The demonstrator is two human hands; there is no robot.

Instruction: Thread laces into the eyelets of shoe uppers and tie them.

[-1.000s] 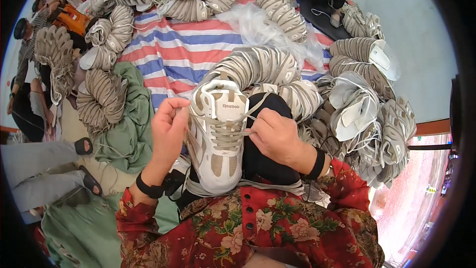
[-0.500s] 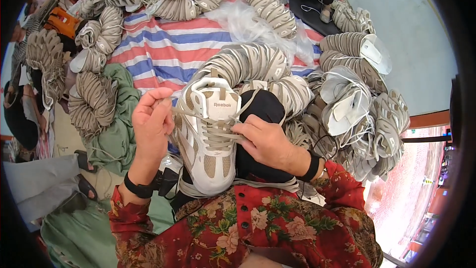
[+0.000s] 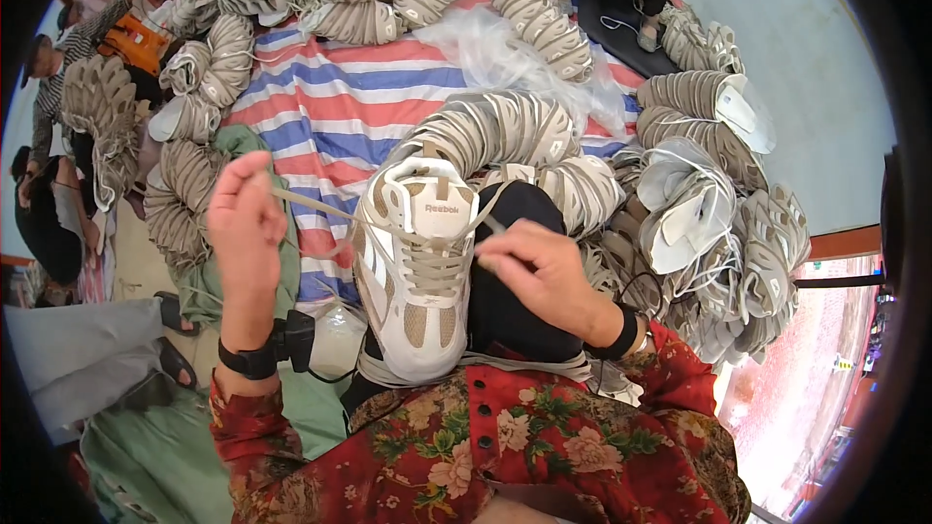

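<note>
Sneaker (image 3: pixel 416 281) on lap; both hands pinch lace ends; heel hidden by red sleeve.

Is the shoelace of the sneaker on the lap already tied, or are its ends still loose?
Not tied. The left hand pulls one end of the lace out sideways, the right hand pinches the other above the sneaker; no knot shows.

Striped red, white and blue tarp (image 3: pixel 340 107) on the floor, rows of beige sneakers (image 3: pixel 505 126), clear plastic sheet (image 3: pixel 495 53)

Stacked rows of shoes (image 3: pixel 505 131) crowded beyond and right of the sneaker (image 3: pixel 416 272), leaving only the striped sheet (image 3: pixel 330 107) open at its left.
</note>
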